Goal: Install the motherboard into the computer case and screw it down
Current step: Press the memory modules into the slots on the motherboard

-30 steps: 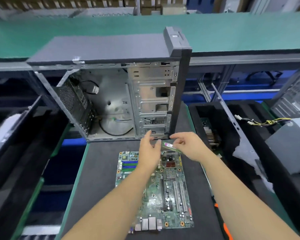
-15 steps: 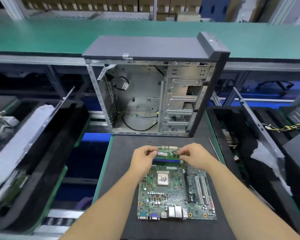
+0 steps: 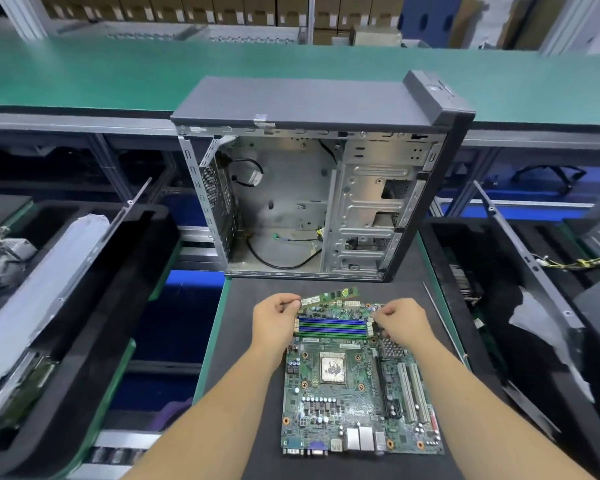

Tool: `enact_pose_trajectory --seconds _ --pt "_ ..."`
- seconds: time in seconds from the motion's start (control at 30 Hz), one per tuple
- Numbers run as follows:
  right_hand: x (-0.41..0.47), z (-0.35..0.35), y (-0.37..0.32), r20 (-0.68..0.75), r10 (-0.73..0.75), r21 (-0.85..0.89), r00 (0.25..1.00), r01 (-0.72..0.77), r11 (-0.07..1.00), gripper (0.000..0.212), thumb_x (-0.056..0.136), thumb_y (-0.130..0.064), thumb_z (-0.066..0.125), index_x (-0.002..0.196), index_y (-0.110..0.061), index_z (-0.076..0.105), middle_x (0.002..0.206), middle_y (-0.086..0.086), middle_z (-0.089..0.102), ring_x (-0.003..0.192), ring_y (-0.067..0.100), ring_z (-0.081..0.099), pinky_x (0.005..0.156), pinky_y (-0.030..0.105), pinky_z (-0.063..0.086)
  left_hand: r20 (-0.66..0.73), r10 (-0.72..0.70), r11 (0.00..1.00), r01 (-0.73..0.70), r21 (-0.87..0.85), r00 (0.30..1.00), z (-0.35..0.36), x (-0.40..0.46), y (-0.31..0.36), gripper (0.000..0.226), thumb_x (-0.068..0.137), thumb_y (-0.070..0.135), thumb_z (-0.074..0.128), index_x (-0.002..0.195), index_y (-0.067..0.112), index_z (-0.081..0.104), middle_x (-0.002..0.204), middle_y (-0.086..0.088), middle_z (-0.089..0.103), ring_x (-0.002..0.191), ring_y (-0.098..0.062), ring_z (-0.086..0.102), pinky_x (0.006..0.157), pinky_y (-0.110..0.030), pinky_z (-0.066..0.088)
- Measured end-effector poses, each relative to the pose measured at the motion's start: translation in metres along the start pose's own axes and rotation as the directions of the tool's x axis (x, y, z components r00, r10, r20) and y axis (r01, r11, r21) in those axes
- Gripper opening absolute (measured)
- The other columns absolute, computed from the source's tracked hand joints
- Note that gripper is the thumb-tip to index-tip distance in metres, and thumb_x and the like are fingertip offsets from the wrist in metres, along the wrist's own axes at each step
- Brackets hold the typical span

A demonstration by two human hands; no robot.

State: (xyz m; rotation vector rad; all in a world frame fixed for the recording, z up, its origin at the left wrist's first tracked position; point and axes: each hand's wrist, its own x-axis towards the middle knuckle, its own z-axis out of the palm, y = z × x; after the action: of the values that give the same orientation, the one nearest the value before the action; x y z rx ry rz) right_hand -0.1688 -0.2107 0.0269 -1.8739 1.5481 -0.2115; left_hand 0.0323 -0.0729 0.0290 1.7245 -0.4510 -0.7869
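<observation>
The motherboard (image 3: 357, 386) lies flat on the mat (image 3: 243, 341), its port edge nearest the person and its memory slots (image 3: 332, 327) at the far edge. Behind it on the same mat stands the computer case (image 3: 312, 188), upright, its open side facing the person. The left hand (image 3: 274, 320) holds a memory module (image 3: 329, 296) above the slots, just left of them; the right hand (image 3: 400, 322) sits at their right end. 2 trays (image 3: 94, 306) flank the mat, 1 on each side.
</observation>
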Motion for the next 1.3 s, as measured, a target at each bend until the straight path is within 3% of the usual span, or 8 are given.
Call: enact_pose_trajectory --seconds 0.13,0.2,0.27,0.4,0.57,0.83,1.1,1.3 --pt "0.003 0.005 0.0 0.01 0.035 -0.022 0.999 -0.035 0.999 0.042 0.093 -0.022 0.072 0.058 -0.008 0.053 0.059 0.012 0.051 0.057 0.021 0.047 0.06 0.03 0.049 -0.047 -0.038 0.998 0.036 -0.046 0.998 0.002 0.002 -0.001 0.017 0.096 0.01 0.064 0.09 0.024 0.071 0.093 0.003 0.073 0.087 -0.007 0.067 0.062 -0.01 0.045" --pt "0.005 0.005 -0.002 0.012 0.051 -0.013 0.999 -0.051 0.999 0.041 0.092 -0.02 0.073 0.06 0.001 0.058 0.061 0.02 0.058 0.059 0.021 0.052 0.063 0.033 0.054 -0.056 -0.043 0.998 0.04 -0.05 0.998 0.003 0.006 0.0 0.017 0.095 0.009 0.065 0.088 0.024 0.071 0.092 0.002 0.073 0.088 -0.008 0.067 0.068 -0.014 0.044" --pt "0.007 0.004 -0.002 0.021 0.065 0.001 0.998 -0.065 0.998 0.032 0.092 -0.019 0.074 0.072 0.006 0.071 0.071 0.021 0.07 0.063 0.022 0.06 0.068 0.036 0.056 -0.051 -0.044 0.998 0.042 -0.042 0.998 0.003 0.007 0.0 0.019 0.095 0.009 0.065 0.087 0.025 0.071 0.091 0.004 0.073 0.087 -0.007 0.067 0.068 -0.014 0.044" --pt "0.006 0.003 -0.008 0.007 -0.004 0.025 1.0 0.004 1.0 0.009 0.093 -0.015 0.07 0.096 -0.009 0.077 0.094 0.007 0.073 0.086 0.021 0.065 0.079 0.028 0.05 -0.026 -0.015 1.0 0.015 0.004 1.0 0.003 0.009 -0.001 0.017 0.095 0.009 0.065 0.09 0.023 0.072 0.092 0.004 0.073 0.09 -0.007 0.067 0.071 -0.013 0.045" --pt "0.008 -0.001 -0.03 0.044 -0.179 0.131 0.983 0.172 0.976 0.039 0.098 -0.016 0.062 0.136 -0.022 0.061 0.113 -0.005 0.067 0.099 0.015 0.063 0.096 0.036 0.051 0.062 0.034 0.996 -0.039 0.079 0.998 0.003 0.012 0.004 0.02 0.095 0.007 0.065 0.089 0.025 0.073 0.092 0.008 0.073 0.088 0.0 0.066 0.066 -0.006 0.046" --pt "0.012 -0.001 -0.031 0.14 -0.247 -0.154 0.959 0.268 0.951 0.017 0.1 -0.017 0.062 0.106 -0.02 0.078 0.099 -0.007 0.07 0.09 0.011 0.063 0.084 0.028 0.051 0.08 0.064 0.992 -0.072 0.103 0.995 -0.001 0.012 0.0 0.023 0.093 0.003 0.066 0.087 0.024 0.074 0.091 0.007 0.073 0.087 -0.002 0.066 0.068 -0.004 0.047" --pt "0.011 0.002 -0.028 0.144 -0.31 -0.247 0.94 0.338 0.908 0.018 0.103 -0.014 0.057 0.102 -0.017 0.074 0.104 -0.005 0.058 0.096 0.02 0.059 0.09 0.035 0.051 0.12 0.12 0.898 -0.159 0.409 0.985 -0.007 0.022 -0.006 0.012 0.094 0.009 0.067 0.092 0.018 0.075 0.088 0.008 0.07 0.082 -0.004 0.063 0.065 -0.004 0.042" --pt "0.011 0.004 -0.028 0.155 -0.326 -0.278 0.933 0.358 0.891 0.019 0.104 -0.014 0.055 0.106 -0.017 0.074 0.107 -0.002 0.057 0.098 0.023 0.06 0.092 0.038 0.052 0.161 0.134 0.845 -0.197 0.497 0.978 -0.009 0.024 -0.007 0.014 0.094 0.011 0.066 0.09 0.022 0.074 0.097 0.005 0.07 0.09 -0.012 0.063 0.086 -0.024 0.047"
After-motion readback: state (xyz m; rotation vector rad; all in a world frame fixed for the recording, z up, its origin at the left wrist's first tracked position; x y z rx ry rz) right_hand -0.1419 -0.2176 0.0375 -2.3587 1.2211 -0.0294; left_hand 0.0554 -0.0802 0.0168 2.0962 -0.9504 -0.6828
